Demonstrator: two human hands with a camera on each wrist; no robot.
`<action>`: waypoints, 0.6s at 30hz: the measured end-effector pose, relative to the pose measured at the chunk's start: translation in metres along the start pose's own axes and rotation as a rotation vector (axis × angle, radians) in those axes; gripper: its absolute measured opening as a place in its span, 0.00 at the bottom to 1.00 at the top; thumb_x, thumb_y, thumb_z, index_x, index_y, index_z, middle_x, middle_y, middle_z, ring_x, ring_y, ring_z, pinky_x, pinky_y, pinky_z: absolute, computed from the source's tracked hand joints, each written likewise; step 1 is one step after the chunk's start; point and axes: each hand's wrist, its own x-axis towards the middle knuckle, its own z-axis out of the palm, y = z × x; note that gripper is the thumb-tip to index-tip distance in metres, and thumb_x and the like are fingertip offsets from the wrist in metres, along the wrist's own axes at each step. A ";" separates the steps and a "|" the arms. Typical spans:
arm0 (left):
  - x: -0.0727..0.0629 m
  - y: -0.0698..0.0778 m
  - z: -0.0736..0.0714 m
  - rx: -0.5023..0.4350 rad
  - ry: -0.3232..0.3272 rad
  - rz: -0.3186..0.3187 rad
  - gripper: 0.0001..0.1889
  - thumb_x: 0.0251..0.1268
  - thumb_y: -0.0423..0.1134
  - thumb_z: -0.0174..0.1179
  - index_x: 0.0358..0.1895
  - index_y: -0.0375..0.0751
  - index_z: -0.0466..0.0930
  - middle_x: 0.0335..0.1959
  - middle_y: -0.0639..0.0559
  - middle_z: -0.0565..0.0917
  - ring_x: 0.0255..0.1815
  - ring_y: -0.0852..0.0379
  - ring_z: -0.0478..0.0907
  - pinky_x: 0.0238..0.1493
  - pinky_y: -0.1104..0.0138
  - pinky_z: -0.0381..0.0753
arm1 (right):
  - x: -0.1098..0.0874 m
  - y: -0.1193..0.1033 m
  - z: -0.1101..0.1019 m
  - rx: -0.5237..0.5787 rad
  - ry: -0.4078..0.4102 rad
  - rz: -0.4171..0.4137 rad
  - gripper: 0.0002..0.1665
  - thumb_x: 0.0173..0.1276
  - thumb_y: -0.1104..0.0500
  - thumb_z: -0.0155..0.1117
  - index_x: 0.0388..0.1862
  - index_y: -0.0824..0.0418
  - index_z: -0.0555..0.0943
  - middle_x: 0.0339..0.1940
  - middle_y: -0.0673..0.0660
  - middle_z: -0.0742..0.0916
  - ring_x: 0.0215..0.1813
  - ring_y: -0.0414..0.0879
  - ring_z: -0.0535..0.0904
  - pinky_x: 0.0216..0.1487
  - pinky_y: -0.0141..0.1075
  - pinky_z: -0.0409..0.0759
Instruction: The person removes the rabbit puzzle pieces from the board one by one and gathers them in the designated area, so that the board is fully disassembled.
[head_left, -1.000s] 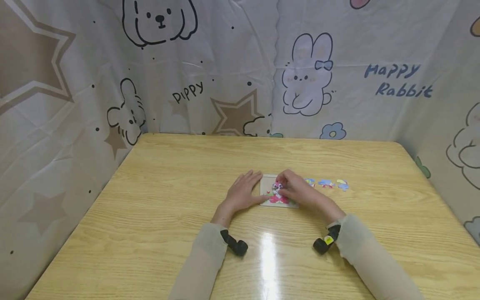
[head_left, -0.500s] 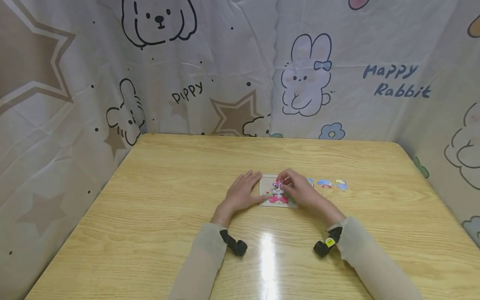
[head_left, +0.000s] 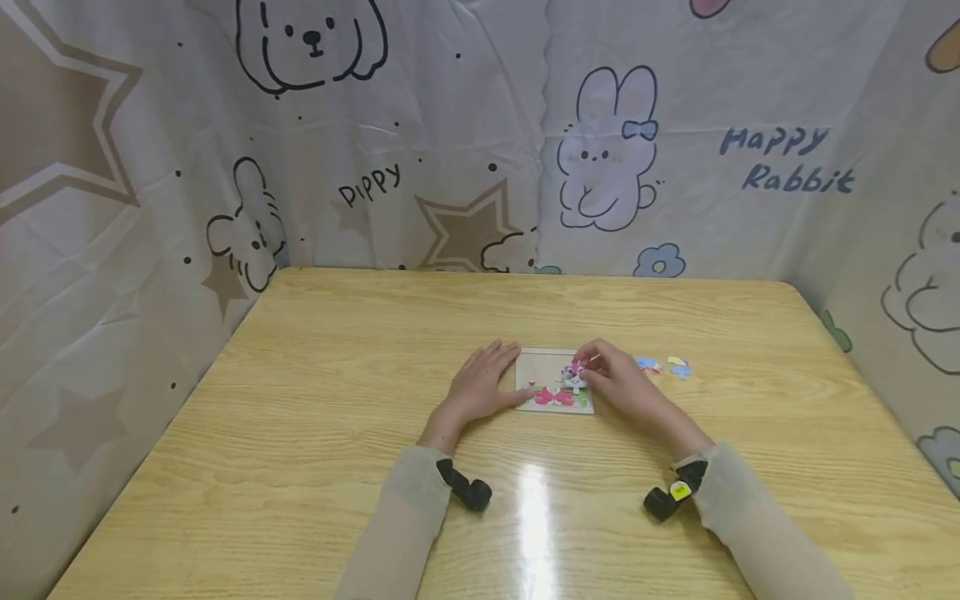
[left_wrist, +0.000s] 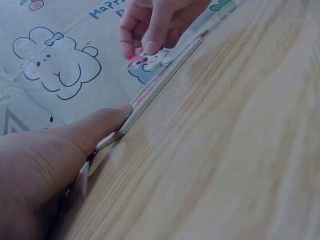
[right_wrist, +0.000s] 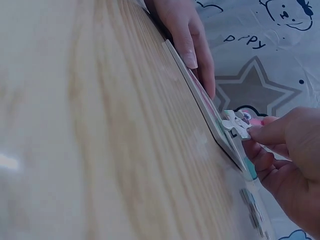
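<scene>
A puzzle board (head_left: 542,364) with a pale bare upper part lies on the table, pink and green pieces along its lower edge. My left hand (head_left: 483,382) rests at the board's left side, fingers spread straight and thumb on its lower left corner. Between thumb and fingers my right hand (head_left: 618,375) pinches a puzzle piece (head_left: 574,377) with a pink and white animal face. In the right wrist view that puzzle piece (left_wrist: 152,61) also shows from the other side in the left wrist view, raised over the board's right part.
Loose puzzle pieces (head_left: 679,367) in blue and yellow lie on the wooden table (head_left: 360,358) right of the board, partly behind the right hand. A printed cloth (head_left: 450,125) hangs behind and beside the table.
My right hand has moved right with the face piece, lifting it from the middle of the board and baring the spot beneath. The left hand stays in place.
</scene>
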 end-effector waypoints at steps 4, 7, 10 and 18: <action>0.000 0.000 0.000 0.006 0.001 0.005 0.44 0.63 0.64 0.57 0.78 0.50 0.54 0.80 0.55 0.56 0.83 0.54 0.43 0.84 0.58 0.40 | -0.006 0.006 -0.006 -0.008 0.010 0.013 0.11 0.73 0.65 0.56 0.53 0.61 0.74 0.51 0.61 0.83 0.54 0.55 0.81 0.58 0.48 0.82; 0.000 -0.001 0.001 0.006 0.005 0.011 0.44 0.63 0.64 0.58 0.78 0.50 0.54 0.80 0.54 0.56 0.83 0.54 0.44 0.84 0.58 0.40 | -0.010 0.012 -0.012 -0.016 0.018 0.025 0.11 0.73 0.64 0.56 0.53 0.61 0.74 0.51 0.61 0.83 0.54 0.54 0.80 0.56 0.43 0.82; 0.001 -0.001 0.001 0.009 0.005 0.009 0.44 0.63 0.64 0.58 0.78 0.50 0.54 0.80 0.54 0.56 0.83 0.54 0.44 0.84 0.58 0.40 | -0.014 0.016 -0.018 -0.027 0.034 0.034 0.11 0.73 0.64 0.56 0.52 0.62 0.74 0.51 0.60 0.84 0.53 0.52 0.80 0.54 0.37 0.81; 0.001 0.000 0.000 -0.006 0.006 0.001 0.44 0.62 0.64 0.59 0.78 0.51 0.55 0.80 0.54 0.57 0.83 0.53 0.43 0.84 0.57 0.40 | -0.026 0.025 -0.031 -0.038 0.053 0.054 0.13 0.73 0.64 0.56 0.54 0.64 0.73 0.53 0.63 0.82 0.54 0.54 0.79 0.52 0.32 0.82</action>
